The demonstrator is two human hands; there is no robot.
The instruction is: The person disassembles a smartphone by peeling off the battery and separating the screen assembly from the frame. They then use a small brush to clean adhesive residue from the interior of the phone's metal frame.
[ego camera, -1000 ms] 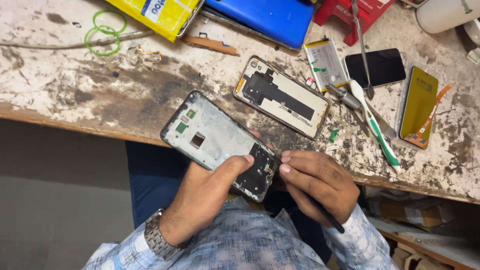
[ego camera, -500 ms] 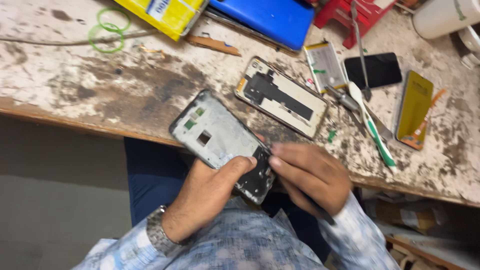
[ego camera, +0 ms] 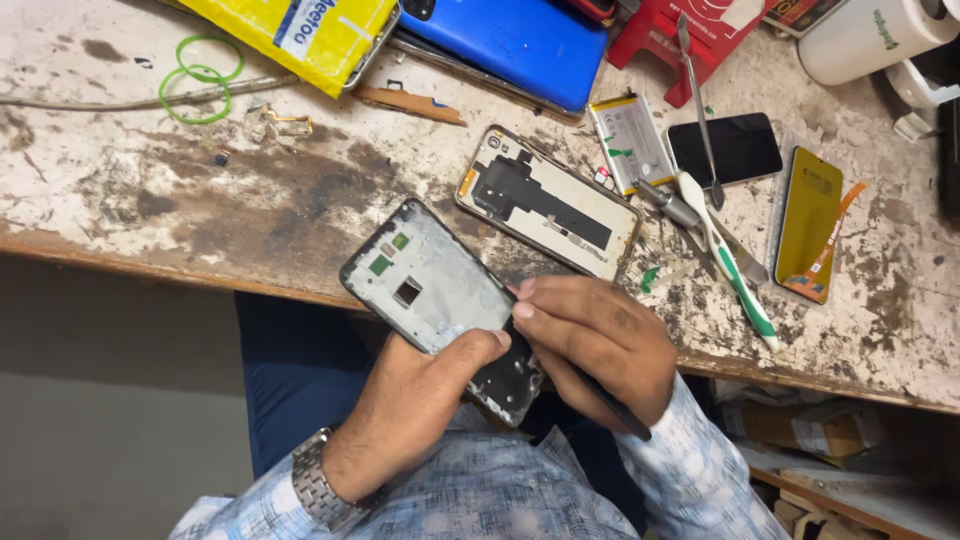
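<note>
Phone mid-frame (ego camera: pixel 440 300) sits a touch lower and flatter than half a second ago, tilt otherwise same: top end toward 10 o'clock, bottom end toward 4 o'clock; held over the worktop (ego camera: pixel 150 200) front edge, above the lap; grey metal inner face up, square cutout mid-plate, two small green parts near the top end, dark plastic lower section. Left hand (ego camera: pixel 420 410) grip closed on its lower edge, thumb laid across the plate; right hand (ego camera: pixel 600 345) fingertips pinched at the edge at 3 o'clock, thin black tool (ego camera: pixel 615 410) trapped under the palm; it has slid slightly toward 3 o'clock. At 1 o'clock lies a second opened phone body (ego camera: pixel 548 200); beyond it battery (ego camera: pixel 630 140); green-white toothbrush (ego camera: pixel 730 260) at 3 o'clock.
</note>
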